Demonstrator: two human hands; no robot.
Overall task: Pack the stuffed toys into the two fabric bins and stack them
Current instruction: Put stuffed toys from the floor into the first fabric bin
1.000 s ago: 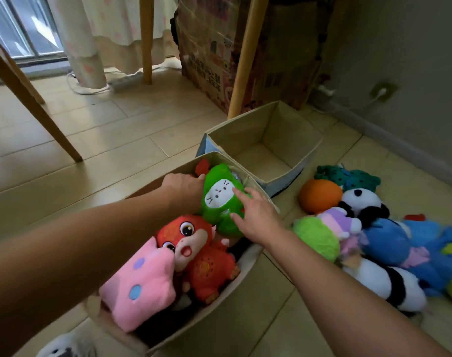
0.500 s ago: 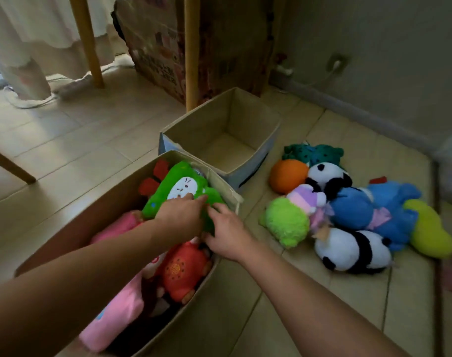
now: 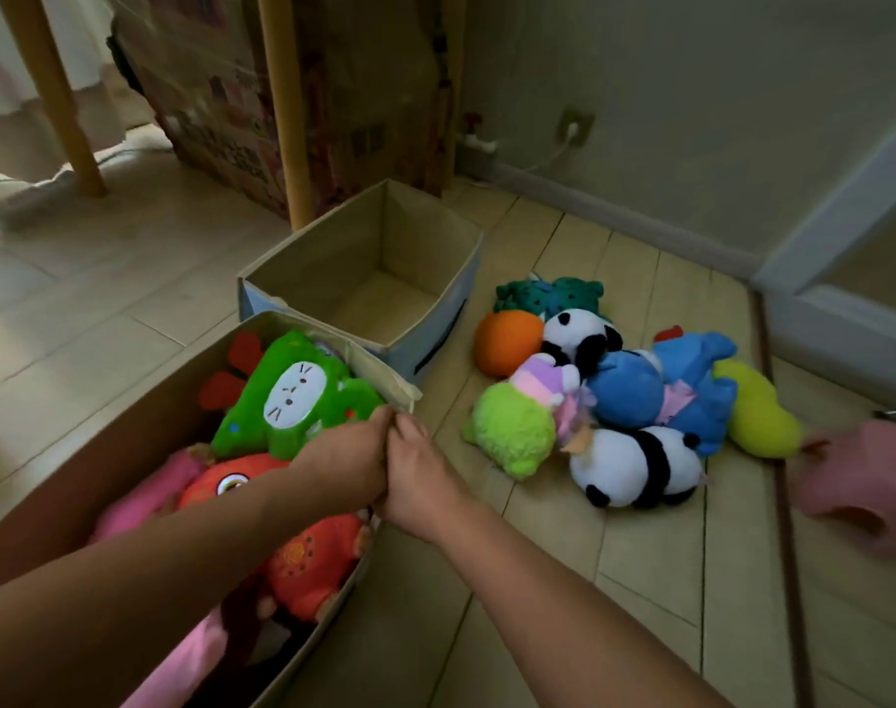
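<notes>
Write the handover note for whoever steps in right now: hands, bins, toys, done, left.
Left hand and right hand: side by side at the near bin right rim, beside the green plush; what the fingers hold cannot be told.
Near bin: holds the green plush, a red plush and a pink plush.
Far bin: empty, touching the near bin.
Pile on the floor to the right: pandas, blue, orange, lime and yellow toys.
Left: pack the pile into the far bin, then stack the bins.

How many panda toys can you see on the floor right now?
2. One panda lies beside the orange toy; the other panda lies at the pile's near edge. More could be hidden underneath.
</notes>
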